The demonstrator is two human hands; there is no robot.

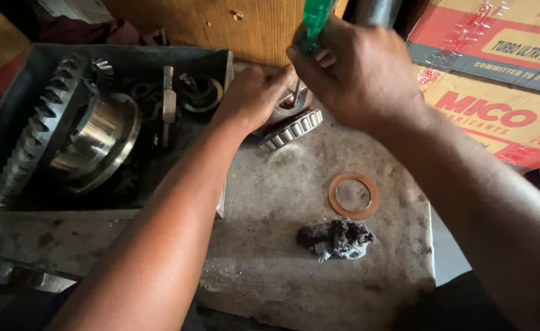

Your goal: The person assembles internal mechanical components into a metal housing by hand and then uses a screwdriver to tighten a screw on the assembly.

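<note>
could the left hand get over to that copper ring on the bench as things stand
Probably yes. The copper ring lies flat and bare on the bench, but the left hand steadies the bearing and the right forearm passes close by.

A worn grey workbench with metal parts lying on it.

The stained metal bench top [270, 245] carries a dark tray [12, 122] on its left side, holding a large toothed ring gear [43, 129] and smaller metal parts. Toward the back sits a tapered roller bearing [291, 130], resting on the bare surface. To the right lies a flat copper-coloured washer [354, 196]. Just in front of the washer is a crumpled, greasy black rag [336, 238].
</note>
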